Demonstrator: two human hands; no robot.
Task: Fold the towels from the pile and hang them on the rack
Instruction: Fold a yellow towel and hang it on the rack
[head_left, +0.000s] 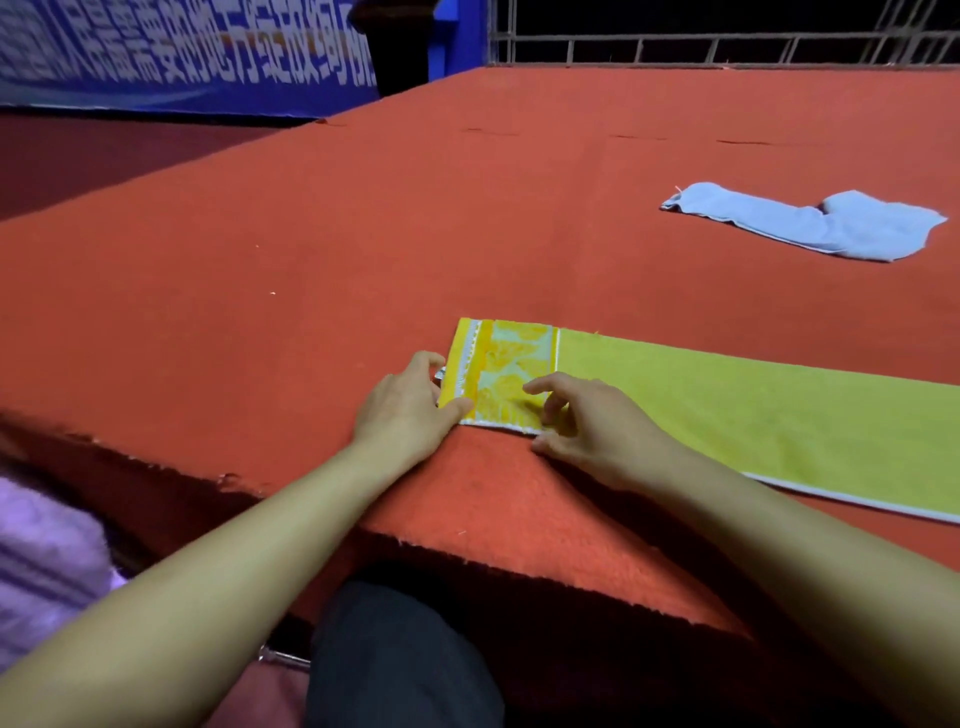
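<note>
Setting: red carpet-like cloth covers a broad raised surface, its frayed near edge running across the lower part of the view.
Far left: a blue banner with white characters hangs behind the surface; a pale purple fabric shows at the lower left edge, blurred.
Below centre: a dark trouser leg of the person sits under the near edge.
Left hand: it lies at the short end of the yellow-green towel, thumb on top of the near corner and fingers curled round the end edge, so it pinches the towel there.
Yellow-green towel: it lies flat on the red cloth as a long folded strip, running from the middle of the view out past the right edge; the end by the hands bears an orange and pale patterned band.
Right hand: it rests just beside the left one at the towel's near long edge, fingers bent over the patterned band and thumb low at the edge; it seems to pinch the edge, though the contact is partly hidden.
Far right: a light blue towel lies crumpled on the cloth, well apart from the yellow-green one.
Background top right: a metal railing against darkness.
</note>
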